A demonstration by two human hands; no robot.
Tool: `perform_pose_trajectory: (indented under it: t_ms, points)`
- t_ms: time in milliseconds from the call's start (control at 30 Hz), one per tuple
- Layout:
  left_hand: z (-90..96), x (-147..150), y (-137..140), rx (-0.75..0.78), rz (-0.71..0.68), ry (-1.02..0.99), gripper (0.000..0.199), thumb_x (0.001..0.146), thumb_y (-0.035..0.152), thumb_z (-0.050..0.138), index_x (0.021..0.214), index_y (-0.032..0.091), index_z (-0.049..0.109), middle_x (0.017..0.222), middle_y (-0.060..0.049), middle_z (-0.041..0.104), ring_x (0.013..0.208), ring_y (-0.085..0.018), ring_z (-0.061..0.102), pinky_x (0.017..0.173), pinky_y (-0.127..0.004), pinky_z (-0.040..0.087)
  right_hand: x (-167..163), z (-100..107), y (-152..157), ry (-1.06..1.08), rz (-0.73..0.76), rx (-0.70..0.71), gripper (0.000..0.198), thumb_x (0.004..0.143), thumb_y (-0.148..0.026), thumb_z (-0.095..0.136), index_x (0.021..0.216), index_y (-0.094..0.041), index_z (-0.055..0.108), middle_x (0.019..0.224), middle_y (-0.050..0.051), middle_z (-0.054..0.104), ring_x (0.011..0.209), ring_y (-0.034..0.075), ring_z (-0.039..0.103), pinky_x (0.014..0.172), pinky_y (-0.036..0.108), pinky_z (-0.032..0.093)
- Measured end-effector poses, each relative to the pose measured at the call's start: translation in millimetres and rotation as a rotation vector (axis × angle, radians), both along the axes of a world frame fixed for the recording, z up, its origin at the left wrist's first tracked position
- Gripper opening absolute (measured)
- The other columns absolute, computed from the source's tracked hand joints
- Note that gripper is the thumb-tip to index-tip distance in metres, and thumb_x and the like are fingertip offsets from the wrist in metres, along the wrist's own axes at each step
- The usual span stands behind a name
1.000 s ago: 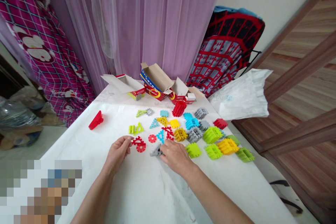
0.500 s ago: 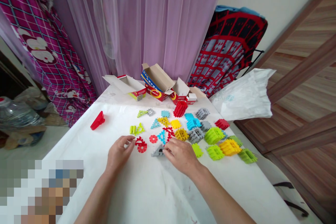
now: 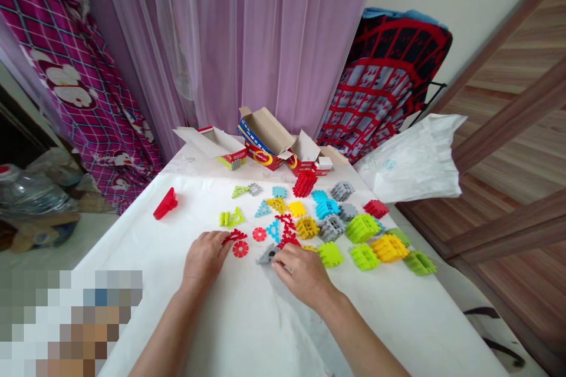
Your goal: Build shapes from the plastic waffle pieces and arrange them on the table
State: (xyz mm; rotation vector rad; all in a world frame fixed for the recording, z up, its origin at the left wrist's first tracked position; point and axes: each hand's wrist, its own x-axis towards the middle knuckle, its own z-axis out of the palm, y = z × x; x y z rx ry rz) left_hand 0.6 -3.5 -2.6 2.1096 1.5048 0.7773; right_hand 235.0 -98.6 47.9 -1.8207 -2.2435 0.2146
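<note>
First: What are we listing at the left hand point(image 3: 204, 256)?

Second: One red toothed piece point(image 3: 235, 236), lying near mid-table, between the left and right edges of the table point(image 3: 283, 330). Its long axis is running left to right, rising slightly toward the far right corner; its free end is pointing at the right edge. The left fingers are bending onto its other end; whether they are pinching it, we cannot tell.

First: And at the right hand point(image 3: 305, 277)?

Second: One grey triangular piece point(image 3: 266, 255), lying closer to the near edge. Its base, the long axis, is running roughly parallel to the far edge; its peak is pointing toward that edge. The right fingers are bunching at its right end and hiding the contact, so we cannot tell whether they are pinching.

First: Which hazards are we entering?

Second: Three, by our judgement. Contact at one end only could be letting the red piece pivot or slip. A sweep of the left hand could be dragging the red disc point(image 3: 240, 248) just beside it. A sideways turn of the right wrist could be nudging the green toothed block point(image 3: 330, 254).
</note>
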Motion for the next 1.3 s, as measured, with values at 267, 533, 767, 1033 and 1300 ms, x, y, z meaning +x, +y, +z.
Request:
perform_pose_trajectory:
  t_ms: [267, 533, 767, 1033, 1300]
  points:
    - [-9.5, 9, -4, -0.135, 0.057, -0.308, 0.046, 0.086, 0.059, 0.041, 0.086, 0.023, 0.068, 0.07, -0.001, 0.072, 0.064, -0.017, 0.065, 0.064, -0.027, 0.051, -15, 16, 35, 0.17, 0.018, 0.062, 0.023, 0.092, -0.025, 0.056, 0.111, -0.025, 0.069, 0.106, 0.005, 0.073, 0.096, 0.018, 0.067, 0.084, 0.026, 0.047]
    - [-3.4, 22, -9, -0.269, 0.006, -0.558, 0.052, 0.078, 0.068, 0.051, 0.083, 0.019, 0.069, 0.064, -0.003, 0.071, 0.053, -0.015, 0.062, 0.047, -0.024, 0.046, -44, -2, 76, 0.676, -0.12, -0.138, 0.019, 0.083, -0.021, 0.059, 0.096, -0.021, 0.072, 0.086, 0.0, 0.076, 0.077, 0.014, 0.069, 0.071, 0.022, 0.051]
    - [-9.3, 17, -2, -0.246, 0.127, -0.624, 0.053, 0.075, 0.069, 0.053, 0.091, 0.02, 0.067, 0.08, -0.006, 0.076, 0.059, -0.017, 0.068, 0.052, -0.028, 0.053, -11, 0, 144, 0.345, -0.139, -0.124, 0.025, 0.086, -0.021, 0.055, 0.104, -0.022, 0.072, 0.096, 0.001, 0.076, 0.082, 0.015, 0.068, 0.071, 0.022, 0.049]
    - [-14.8, 18, -4, -0.201, 0.153, -0.612, 0.045, 0.078, 0.063, 0.053, 0.087, 0.022, 0.068, 0.071, -0.002, 0.074, 0.057, -0.017, 0.067, 0.058, -0.031, 0.056, -7, 8, 196, 0.114, 0.005, -0.196, 0.026, 0.084, -0.019, 0.058, 0.102, -0.024, 0.075, 0.1, 0.0, 0.077, 0.089, 0.016, 0.068, 0.075, 0.021, 0.047]
    - [-16.9, 16, -3, -0.18, 0.171, -0.588, 0.045, 0.08, 0.063, 0.051, 0.087, 0.022, 0.067, 0.071, -0.003, 0.073, 0.056, -0.017, 0.067, 0.057, -0.03, 0.056, -15, 13, 212, -0.094, 0.086, -0.232, 0.031, 0.084, -0.02, 0.058, 0.109, -0.028, 0.075, 0.115, 0.001, 0.074, 0.103, 0.02, 0.067, 0.082, 0.024, 0.047]
